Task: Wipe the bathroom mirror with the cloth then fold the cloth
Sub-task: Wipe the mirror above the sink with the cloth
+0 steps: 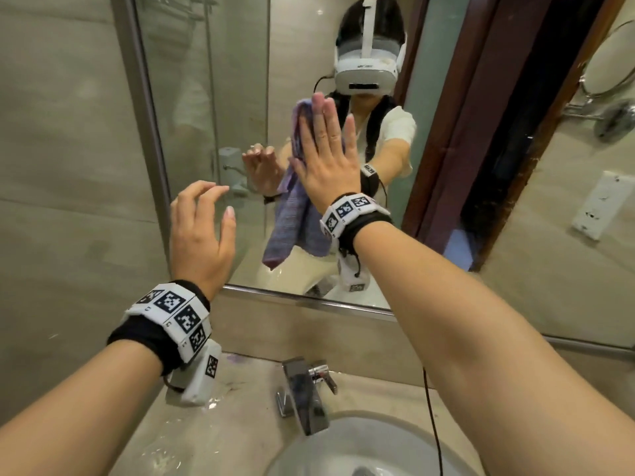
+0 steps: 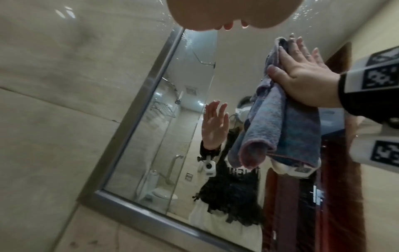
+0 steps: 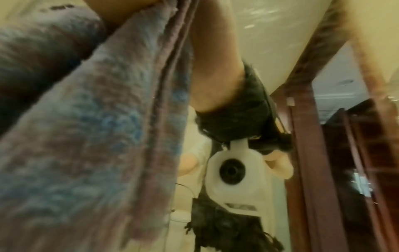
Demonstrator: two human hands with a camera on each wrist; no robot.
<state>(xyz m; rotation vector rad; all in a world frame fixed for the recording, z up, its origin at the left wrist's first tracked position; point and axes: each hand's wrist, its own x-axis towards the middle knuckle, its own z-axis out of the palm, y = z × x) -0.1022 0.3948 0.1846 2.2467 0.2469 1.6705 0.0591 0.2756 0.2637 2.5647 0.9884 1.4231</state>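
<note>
A blue-purple cloth (image 1: 292, 221) hangs against the mirror (image 1: 213, 97), pinned by my flat right hand (image 1: 323, 146). The straight fingers press its upper part to the glass and the rest droops below the palm. From the left wrist view the cloth (image 2: 276, 122) drapes down in folds under the right hand (image 2: 302, 76). The cloth (image 3: 86, 136) fills the left of the right wrist view, blurred. My left hand (image 1: 202, 231) hovers in front of the mirror's lower left part, fingers loosely spread, holding nothing. In the left wrist view only the left hand's (image 2: 215, 15) underside shows.
A chrome faucet (image 1: 302, 393) and a white basin (image 1: 343, 451) lie below the mirror on a wet stone counter (image 1: 213, 424). The mirror's metal frame (image 1: 144, 132) borders tiled wall on the left. A round wall mirror (image 1: 608, 56) and a white socket plate (image 1: 601, 204) are on the right wall.
</note>
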